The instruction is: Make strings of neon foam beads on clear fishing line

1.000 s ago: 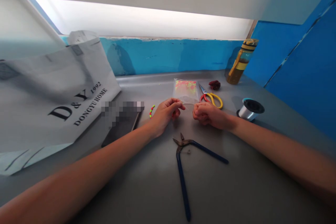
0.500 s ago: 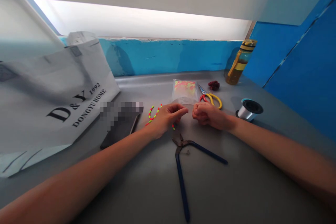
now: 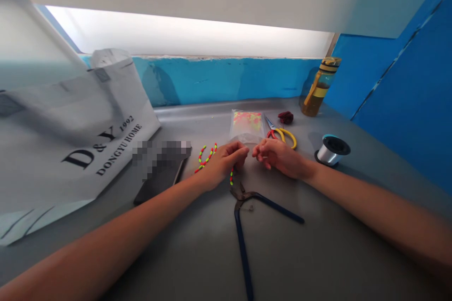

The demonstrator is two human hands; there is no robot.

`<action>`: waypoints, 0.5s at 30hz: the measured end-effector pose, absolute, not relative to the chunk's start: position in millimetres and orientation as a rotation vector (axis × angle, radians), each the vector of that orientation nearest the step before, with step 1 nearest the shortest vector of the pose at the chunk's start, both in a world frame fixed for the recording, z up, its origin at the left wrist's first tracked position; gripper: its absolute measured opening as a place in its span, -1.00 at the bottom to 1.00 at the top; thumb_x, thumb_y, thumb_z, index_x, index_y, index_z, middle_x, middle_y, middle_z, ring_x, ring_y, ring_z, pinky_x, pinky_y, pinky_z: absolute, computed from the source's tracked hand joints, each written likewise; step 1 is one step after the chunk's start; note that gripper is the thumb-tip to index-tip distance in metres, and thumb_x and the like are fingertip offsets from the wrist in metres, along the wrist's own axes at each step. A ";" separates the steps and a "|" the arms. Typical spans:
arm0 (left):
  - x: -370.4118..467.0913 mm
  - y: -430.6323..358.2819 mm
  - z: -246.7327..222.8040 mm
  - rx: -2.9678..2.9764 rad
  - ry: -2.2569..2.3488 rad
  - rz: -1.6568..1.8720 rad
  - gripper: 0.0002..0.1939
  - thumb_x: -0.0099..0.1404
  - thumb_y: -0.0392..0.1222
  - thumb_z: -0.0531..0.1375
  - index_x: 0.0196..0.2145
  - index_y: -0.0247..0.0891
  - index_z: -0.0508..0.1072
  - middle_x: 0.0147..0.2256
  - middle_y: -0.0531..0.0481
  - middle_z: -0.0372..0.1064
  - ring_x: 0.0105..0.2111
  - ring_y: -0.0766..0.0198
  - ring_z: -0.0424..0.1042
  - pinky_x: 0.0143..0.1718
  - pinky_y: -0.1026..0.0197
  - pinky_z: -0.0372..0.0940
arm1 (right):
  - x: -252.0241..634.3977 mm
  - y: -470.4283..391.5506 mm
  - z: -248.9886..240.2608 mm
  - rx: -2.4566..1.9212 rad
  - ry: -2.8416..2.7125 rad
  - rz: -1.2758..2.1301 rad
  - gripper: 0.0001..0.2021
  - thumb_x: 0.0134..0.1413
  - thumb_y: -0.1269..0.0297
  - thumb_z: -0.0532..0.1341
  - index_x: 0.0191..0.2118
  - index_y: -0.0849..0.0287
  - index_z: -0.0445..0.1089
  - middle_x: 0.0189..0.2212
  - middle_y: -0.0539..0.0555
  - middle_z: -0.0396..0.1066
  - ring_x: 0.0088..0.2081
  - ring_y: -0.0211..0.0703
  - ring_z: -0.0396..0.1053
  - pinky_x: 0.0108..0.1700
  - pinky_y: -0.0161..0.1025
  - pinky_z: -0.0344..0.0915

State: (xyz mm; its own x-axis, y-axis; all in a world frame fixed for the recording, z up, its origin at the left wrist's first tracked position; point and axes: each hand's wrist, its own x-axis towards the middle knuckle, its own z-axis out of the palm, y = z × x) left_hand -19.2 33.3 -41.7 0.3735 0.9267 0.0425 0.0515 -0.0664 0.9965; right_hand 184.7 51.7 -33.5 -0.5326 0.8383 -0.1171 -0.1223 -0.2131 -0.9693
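Note:
My left hand (image 3: pixel 229 162) is closed, thumb pressed to the fingers, on a string of red and yellow-green beads (image 3: pixel 205 162). Part of the string curls on the table to the left of the hand, and a short end hangs below the fingers. Just to the right, my right hand (image 3: pixel 278 155) has its fingertips curled inward close to the left thumb; anything between them is too small to make out. Below both hands lie spread pliers with dark blue handles (image 3: pixel 243 244). A clear bag of coloured beads (image 3: pixel 247 124) is right behind the hands.
Scissors with red and yellow handles (image 3: pixel 287 137) and a dark red bundle (image 3: pixel 286 117) lie beyond my right hand. A spool of clear line (image 3: pixel 330 153) and a bottle (image 3: pixel 318 91) stand right. Left are a dark phone-like device (image 3: pixel 160 186) and a white bag (image 3: pixel 116 99).
My right hand has loosened from a tight fist and moved slightly left, nearer the left hand. More of the bead string now hangs below my left hand. The view has shifted slightly.

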 end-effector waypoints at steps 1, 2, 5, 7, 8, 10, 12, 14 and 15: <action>-20.2 34.9 -43.1 1.413 0.923 0.956 -0.69 0.24 0.03 0.21 -0.51 -0.23 0.37 -0.56 0.08 0.25 -0.54 0.32 0.22 -0.51 0.27 0.11 | 184.7 51.9 -33.4 -0.870 -1.351 1.824 -0.91 -0.02 0.31 0.21 -0.41 0.21 0.42 -0.27 0.11 0.45 -0.35 -0.24 0.35 -0.47 -0.34 0.25; -21.0 36.6 -44.1 1.372 0.914 0.983 -0.70 0.23 0.00 0.21 -0.53 -0.23 0.35 -0.56 0.08 0.24 -0.54 0.32 0.23 -0.50 0.27 0.12 | 185.1 52.3 -32.9 -0.863 -1.343 1.834 -0.91 -0.02 0.32 0.21 -0.39 0.21 0.44 -0.18 0.15 0.46 -0.25 -0.19 0.39 -0.40 -0.33 0.31; -22.3 40.4 -45.4 1.274 0.931 1.052 -0.71 0.18 -0.06 0.19 -0.60 -0.21 0.26 -0.62 0.12 0.13 -0.58 0.33 0.16 -0.55 0.26 0.08 | 189.3 54.4 -27.1 -0.964 -1.381 1.801 -0.85 -0.01 0.32 0.19 -0.32 0.23 0.47 -0.10 0.21 0.45 -0.11 -0.09 0.41 -0.30 -0.29 0.38; -22.4 41.5 -45.0 1.241 0.957 1.075 -0.71 0.15 -0.09 0.17 -0.62 -0.19 0.20 -0.65 0.15 0.05 -0.62 0.35 0.08 -0.58 0.26 0.02 | 193.9 55.9 -19.5 -1.124 -1.496 1.666 -0.85 -0.01 0.31 0.19 -0.34 0.24 0.48 -0.19 0.21 0.47 -0.21 -0.10 0.42 -0.37 -0.30 0.37; -22.4 41.7 -44.7 1.230 0.970 1.079 -0.72 0.14 -0.10 0.17 -0.62 -0.19 0.19 -0.66 0.15 0.04 -0.63 0.35 0.06 -0.59 0.26 0.00 | 196.3 56.7 -15.1 -1.219 -1.584 1.567 -0.87 -0.01 0.31 0.20 -0.39 0.24 0.46 -0.30 0.18 0.46 -0.31 -0.14 0.41 -0.44 -0.32 0.33; -22.4 41.8 -44.3 1.218 0.987 1.086 -0.74 0.12 -0.11 0.16 -0.61 -0.19 0.19 -0.65 0.15 0.05 -0.64 0.36 0.04 -0.61 0.26 -0.03 | 201.0 58.4 -7.1 -1.381 -1.744 1.366 -0.88 -0.03 0.32 0.21 -0.51 0.21 0.38 -0.51 0.08 0.39 -0.52 -0.25 0.30 -0.55 -0.32 0.19; -22.6 41.8 -43.9 1.206 0.993 1.087 -0.74 0.12 -0.11 0.17 -0.62 -0.19 0.20 -0.64 0.14 0.06 -0.64 0.37 0.02 -0.62 0.26 -0.06 | 205.3 61.5 -2.2 -1.490 -1.841 1.186 -0.84 -0.04 0.35 0.20 -0.58 0.18 0.30 -0.63 0.01 0.30 -0.62 -0.31 0.18 -0.58 -0.31 0.06; -22.7 41.8 -43.4 1.195 0.990 1.083 -0.71 0.12 -0.08 0.20 -0.62 -0.20 0.21 -0.66 0.15 0.04 -0.65 0.38 -0.01 -0.63 0.26 -0.09 | 209.6 66.5 -0.9 -1.562 -1.885 1.030 -0.80 -0.05 0.36 0.19 -0.62 0.16 0.25 -0.70 -0.03 0.23 -0.64 -0.31 0.12 -0.58 -0.29 -0.03; -22.6 41.6 -42.9 1.194 0.989 1.076 -0.72 0.12 -0.06 0.21 -0.61 -0.20 0.25 -0.66 0.16 0.03 -0.66 0.38 -0.03 -0.63 0.26 -0.11 | 211.7 69.6 -1.2 -1.593 -1.889 0.951 -0.78 -0.05 0.36 0.19 -0.63 0.15 0.23 -0.73 -0.04 0.19 -0.64 -0.31 0.10 -0.57 -0.27 -0.07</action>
State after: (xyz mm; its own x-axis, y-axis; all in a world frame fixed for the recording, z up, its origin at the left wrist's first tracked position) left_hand -22.6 41.6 -42.9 0.2136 0.9766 -0.0250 -0.1073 0.0489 0.9930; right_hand 211.7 69.6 -1.2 -0.1996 0.9775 -0.0685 0.6369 0.0763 -0.7672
